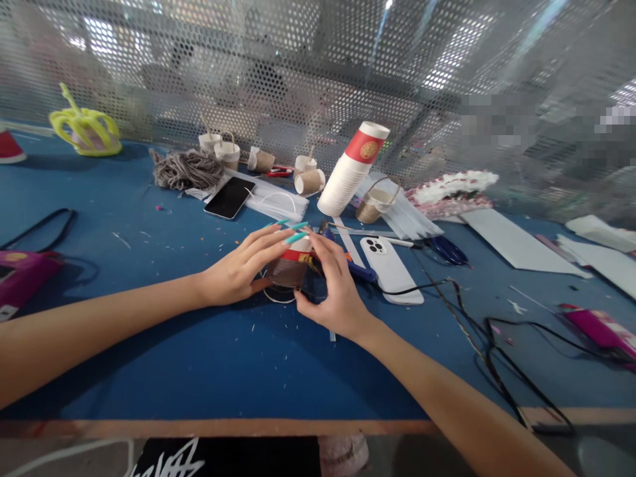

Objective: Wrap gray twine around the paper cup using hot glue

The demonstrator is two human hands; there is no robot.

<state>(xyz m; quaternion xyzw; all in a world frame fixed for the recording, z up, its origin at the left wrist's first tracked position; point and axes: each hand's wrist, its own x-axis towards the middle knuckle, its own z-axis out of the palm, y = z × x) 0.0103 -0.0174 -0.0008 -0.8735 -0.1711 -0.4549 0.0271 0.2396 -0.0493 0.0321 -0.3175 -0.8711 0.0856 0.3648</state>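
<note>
Fingers of both hands are wrapped round a brown-and-red cup (288, 271), gripping it between them. Left hand (238, 268) at the cup's 9 o'clock, long teal nails over the far side, thumb low. Right hand (335, 281) at 3 o'clock, fingers bent along the side, thumb near the base. Fingers hide part of the cup. Cup sits low over the blue table (199, 371), mid-front; can't tell if the base touches. Thin pale loop (279, 299) shows below it at 6 to 7 o'clock.

Close in, clock centred on cup: blue-handled tool (362, 272) at 3, right beside the right hand, crowding that side. White phone (397, 275) just past it. Black cord (489, 351) tangles out to 4.

Farther: stack of paper cups (342, 182) leaning at 1, blocks some of the view behind. Small basket with handle (370, 209) at 2, plastic-looking strips (407, 215) beside it. Tipped little cup (311, 182) near 12. Dark phone (231, 197) and grey yarn (186, 170) between 10 and 11. Yellow basket (92, 136) at 10, well apart. Purple case (30, 278) at 9, cut off by the edge. White board (521, 242) near 3, magenta case (603, 328) between 3 and 4. Perforated screen (298, 86) stands across 12.
</note>
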